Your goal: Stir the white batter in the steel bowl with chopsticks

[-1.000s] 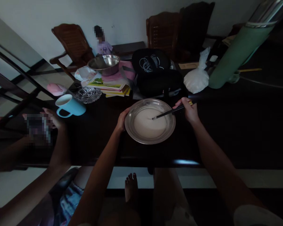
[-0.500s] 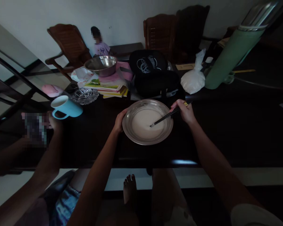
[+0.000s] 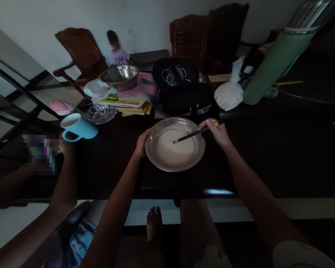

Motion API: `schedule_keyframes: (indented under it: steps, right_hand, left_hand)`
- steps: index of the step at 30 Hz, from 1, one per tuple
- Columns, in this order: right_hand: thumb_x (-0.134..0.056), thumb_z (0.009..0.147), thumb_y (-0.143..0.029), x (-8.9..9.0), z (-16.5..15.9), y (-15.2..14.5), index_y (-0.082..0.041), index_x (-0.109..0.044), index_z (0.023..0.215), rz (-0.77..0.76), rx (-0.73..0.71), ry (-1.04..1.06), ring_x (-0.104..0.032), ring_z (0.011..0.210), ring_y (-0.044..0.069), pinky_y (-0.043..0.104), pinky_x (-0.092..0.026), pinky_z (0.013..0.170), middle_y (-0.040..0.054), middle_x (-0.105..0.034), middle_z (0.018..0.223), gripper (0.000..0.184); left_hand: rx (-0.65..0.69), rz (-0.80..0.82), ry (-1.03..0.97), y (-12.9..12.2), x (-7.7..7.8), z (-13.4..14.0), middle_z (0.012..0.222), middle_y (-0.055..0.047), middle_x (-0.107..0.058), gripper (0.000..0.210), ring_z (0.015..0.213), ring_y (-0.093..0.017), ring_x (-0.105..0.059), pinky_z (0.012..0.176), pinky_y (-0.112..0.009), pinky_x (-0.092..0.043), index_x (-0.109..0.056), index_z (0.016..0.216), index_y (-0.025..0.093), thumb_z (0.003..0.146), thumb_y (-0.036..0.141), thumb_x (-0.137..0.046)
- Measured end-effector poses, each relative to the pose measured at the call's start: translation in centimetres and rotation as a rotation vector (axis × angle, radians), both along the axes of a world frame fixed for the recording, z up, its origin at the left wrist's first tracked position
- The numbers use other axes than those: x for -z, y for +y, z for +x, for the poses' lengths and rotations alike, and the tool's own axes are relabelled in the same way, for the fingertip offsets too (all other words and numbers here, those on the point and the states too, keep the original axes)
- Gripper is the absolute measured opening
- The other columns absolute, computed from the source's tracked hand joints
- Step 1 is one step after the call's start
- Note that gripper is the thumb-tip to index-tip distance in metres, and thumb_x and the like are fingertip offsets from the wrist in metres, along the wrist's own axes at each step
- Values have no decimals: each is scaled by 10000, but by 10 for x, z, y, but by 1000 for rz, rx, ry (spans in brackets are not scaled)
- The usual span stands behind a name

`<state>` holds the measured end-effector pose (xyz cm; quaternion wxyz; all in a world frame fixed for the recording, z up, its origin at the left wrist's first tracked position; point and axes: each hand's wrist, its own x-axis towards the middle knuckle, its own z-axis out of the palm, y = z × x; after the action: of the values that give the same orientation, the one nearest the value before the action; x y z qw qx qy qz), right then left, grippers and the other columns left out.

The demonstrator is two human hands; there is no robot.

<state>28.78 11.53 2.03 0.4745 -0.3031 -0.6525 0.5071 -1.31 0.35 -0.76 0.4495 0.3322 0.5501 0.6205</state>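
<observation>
A wide metal bowl stands on the dark table in front of me, with a whitish, milky liquid in it. My left hand grips the bowl's left rim, its fingers partly hidden beneath and behind the edge. Dark chopsticks are pinched in my right hand, above the bowl's right side. Their tips dip into the liquid near its middle, where the surface is rippled.
Left of the bowl are a light blue mug, a glass dish and another person's hands. Behind stand stacked books, a steel bowl and a black bag. A tied bag of white powder and a green thermos are at right.
My right hand has shifted slightly left, and the chopstick tips have moved left and a little away from me through the liquid. The bowl and my left hand have stayed put.
</observation>
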Motion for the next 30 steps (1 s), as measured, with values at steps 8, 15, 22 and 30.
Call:
schedule_keyframes:
  steps: [8,15,22,30]
  right_hand:
    - [-596,820,-683,1,1,2,-232,-701,703,-16,15,15,-692,595,181,343,-581,660,6,-717,588,477]
    - [-561,861,-653,-1,0,1,-229,-685,737,-12,91,30,-692,621,168,325,-565,683,10,-717,623,458]
    - [-594,826,-672,0,-1,0,-238,-714,746,-3,-18,-34,-709,678,198,353,-572,722,18,-737,649,457]
    - [-579,822,-688,3,0,2,-233,-693,692,-40,17,19,-672,581,182,331,-548,667,6,-692,562,487]
  left_hand:
    - [-19,-14,25,-1,-4,1,1047,-58,-771,411,1132,-315,-642,1028,-411,-467,-769,1006,163,754,466,-654]
    - [-13,-20,9,0,-3,1,1048,-66,-769,429,1131,-310,-639,1014,-405,-472,-757,1037,157,754,461,-651]
    - [-5,-22,-2,0,-3,1,1051,-74,-765,426,1134,-316,-636,1009,-416,-477,-751,1052,151,769,446,-633]
    - [10,10,6,1,-1,1,1072,-78,-761,402,1183,-322,-611,1019,-404,-469,-757,1026,155,774,444,-636]
